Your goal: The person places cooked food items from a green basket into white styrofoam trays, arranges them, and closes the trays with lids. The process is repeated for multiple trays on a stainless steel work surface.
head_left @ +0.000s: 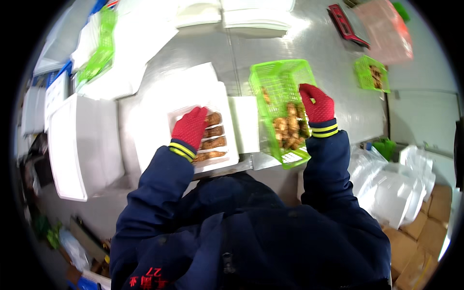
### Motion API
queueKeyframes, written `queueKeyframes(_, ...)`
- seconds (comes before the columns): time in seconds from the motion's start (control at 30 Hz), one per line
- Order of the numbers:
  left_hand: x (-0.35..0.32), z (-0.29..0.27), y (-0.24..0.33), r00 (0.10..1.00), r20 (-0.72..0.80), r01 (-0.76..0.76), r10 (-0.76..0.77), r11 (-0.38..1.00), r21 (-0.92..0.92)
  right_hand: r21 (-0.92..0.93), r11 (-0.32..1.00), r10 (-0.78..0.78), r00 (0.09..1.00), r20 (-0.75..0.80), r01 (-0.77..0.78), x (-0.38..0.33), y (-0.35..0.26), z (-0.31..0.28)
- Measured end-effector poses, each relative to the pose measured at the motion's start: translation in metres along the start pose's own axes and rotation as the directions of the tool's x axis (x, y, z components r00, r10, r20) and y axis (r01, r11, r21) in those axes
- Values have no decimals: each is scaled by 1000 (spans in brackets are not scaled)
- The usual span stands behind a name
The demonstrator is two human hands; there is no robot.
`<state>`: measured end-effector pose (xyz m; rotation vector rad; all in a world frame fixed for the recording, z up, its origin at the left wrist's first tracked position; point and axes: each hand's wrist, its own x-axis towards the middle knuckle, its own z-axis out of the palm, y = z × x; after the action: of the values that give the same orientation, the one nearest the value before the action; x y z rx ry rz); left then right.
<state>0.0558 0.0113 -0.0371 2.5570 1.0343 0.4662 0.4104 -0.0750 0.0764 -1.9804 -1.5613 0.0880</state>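
My left hand [190, 128], in a red glove, is over a white tray [232, 140], its fingers bent and held together at the end of the top mushroom [213, 119]. Several brown, elongated mushrooms lie crosswise in the tray's slots, their left ends partly covered by my hand. On the right, my red-gloved right hand [317, 103] is at the right rim of a green openwork basket [273, 72]. Its thumb and fingers curl together into a ring; whatever is between the tips is hidden. More brown mushrooms [291, 126] are heaped in the basket's near half.
A white panel [244, 124] lies between tray and basket. White foam boxes [87, 145] stand at the left. A red-edged scale [349, 25] and a small green basket [372, 73] are at the far right of the metal table [212, 48]. Clear plastic-wrapped packs [386, 183] sit at lower right.
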Motion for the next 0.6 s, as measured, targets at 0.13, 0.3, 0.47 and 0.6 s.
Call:
queueKeyframes(0.13,11,-4,5,989,142,-48,48,999,1,-176,917,354,933,-62,-359,-10,69,-43)
queueKeyframes(0.3,14,-5,11,978,209,-5,4,1000,4,-554,769,547,776,313,-319,-35,122,19)
queueKeyframes(0.47,10,-13,5,1000,14,17,-16,992,-124,-531,729,633,722,280,-432,-40,149,78)
queueKeyframes(0.6,12,-54,7,953,-182,169,-242,923,-346,10,858,501,839,213,-514,-37,146,64)
